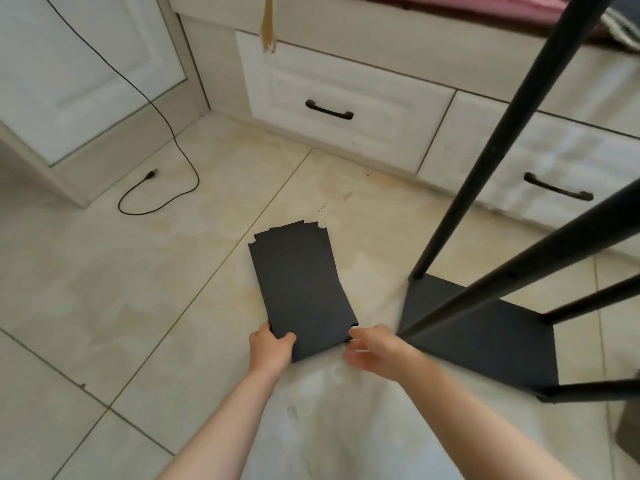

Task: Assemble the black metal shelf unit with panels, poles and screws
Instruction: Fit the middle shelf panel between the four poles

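Panels (299, 282) (stacked, fanned): black, notch-cornered.

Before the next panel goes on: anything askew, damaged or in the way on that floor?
The stack of black panels is fanned out at its far end, edges not flush. A loose black cable trails across the tiles at left. No damage visible on the frame's base panel or poles.

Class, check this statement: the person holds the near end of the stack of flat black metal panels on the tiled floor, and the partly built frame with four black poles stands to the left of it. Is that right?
One detail is wrong. The head view shows the partly built frame with four black poles standing to the right of the stack of flat black metal panels, not the left. The left hand and right hand do hold its near end on the tiled floor.
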A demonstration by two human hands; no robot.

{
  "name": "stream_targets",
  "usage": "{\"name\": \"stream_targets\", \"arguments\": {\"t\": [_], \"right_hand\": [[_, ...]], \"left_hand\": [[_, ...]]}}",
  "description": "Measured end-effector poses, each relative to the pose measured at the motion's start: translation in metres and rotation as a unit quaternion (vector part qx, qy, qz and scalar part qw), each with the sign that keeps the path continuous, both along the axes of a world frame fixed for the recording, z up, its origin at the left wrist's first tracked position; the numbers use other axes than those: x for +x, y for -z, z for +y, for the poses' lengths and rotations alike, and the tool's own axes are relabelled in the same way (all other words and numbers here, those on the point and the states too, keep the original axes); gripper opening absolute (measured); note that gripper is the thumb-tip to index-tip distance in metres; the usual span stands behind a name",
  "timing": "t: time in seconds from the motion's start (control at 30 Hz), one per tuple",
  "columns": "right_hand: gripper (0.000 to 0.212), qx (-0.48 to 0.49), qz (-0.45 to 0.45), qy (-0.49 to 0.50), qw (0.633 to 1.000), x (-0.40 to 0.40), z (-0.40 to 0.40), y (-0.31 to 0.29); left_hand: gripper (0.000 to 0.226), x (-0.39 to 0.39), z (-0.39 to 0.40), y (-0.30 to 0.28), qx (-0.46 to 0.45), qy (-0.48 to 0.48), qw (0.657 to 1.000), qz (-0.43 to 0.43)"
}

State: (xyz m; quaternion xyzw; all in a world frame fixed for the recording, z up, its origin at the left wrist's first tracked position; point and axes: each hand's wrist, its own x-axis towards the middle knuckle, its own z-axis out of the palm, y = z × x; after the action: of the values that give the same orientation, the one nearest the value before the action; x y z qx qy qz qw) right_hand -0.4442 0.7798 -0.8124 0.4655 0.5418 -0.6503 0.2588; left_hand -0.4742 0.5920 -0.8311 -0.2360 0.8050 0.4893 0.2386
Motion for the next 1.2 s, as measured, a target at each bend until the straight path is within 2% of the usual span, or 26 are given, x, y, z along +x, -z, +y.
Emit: {"name": "stream_targets", "arguments": {"t": [0.13, 0.3, 0.43, 0.53, 0.67, 0.87, 0.97, 1.07, 1.2], "right_hand": [[0.013, -0.010, 0.016, 0.021, 1.000, 0.001, -0.005, 0.006], [0.012, -0.020, 0.021, 0.028, 0.999, 0.003, -0.013, 0.008], [0.031, -0.041, 0.050, 0.081, 0.995, 0.002, -0.022, 0.005], [0.024, -0.050, 0.083, 0.107, 0.990, -0.003, -0.026, -0.003], [0.032, -0.047, 0.094, 0.118, 0.987, -0.007, -0.024, -0.021], [0.030, -0.055, 0.108, 0.082, 0.989, -0.003, -0.020, -0.074], [0.029, -0.047, 0.130, 0.051, 0.989, 0.003, -0.018, -0.107], [0.038, -0.036, 0.160, 0.027, 0.986, 0.014, -0.014, -0.149], [0.043, -0.001, 0.195, -0.020, 0.981, 0.038, -0.009, -0.206]], "left_hand": [[0.034, 0.000, -0.002, 0.004, 0.009, -0.024, 0.999, 0.025], [0.028, 0.000, -0.001, 0.000, 0.018, -0.031, 0.999, 0.008], [0.020, -0.002, -0.001, -0.003, 0.047, -0.059, 0.997, -0.003], [0.030, -0.003, -0.004, -0.005, 0.114, -0.104, 0.988, -0.019], [0.046, -0.007, -0.012, -0.018, 0.205, -0.194, 0.957, -0.063], [0.015, 0.003, -0.024, -0.058, 0.281, -0.188, 0.935, -0.108], [0.015, 0.014, -0.028, -0.080, 0.311, -0.187, 0.926, -0.102], [0.015, 0.024, -0.029, -0.113, 0.359, -0.186, 0.910, -0.086], [0.024, 0.033, -0.032, -0.154, 0.408, -0.189, 0.890, -0.074]]}}
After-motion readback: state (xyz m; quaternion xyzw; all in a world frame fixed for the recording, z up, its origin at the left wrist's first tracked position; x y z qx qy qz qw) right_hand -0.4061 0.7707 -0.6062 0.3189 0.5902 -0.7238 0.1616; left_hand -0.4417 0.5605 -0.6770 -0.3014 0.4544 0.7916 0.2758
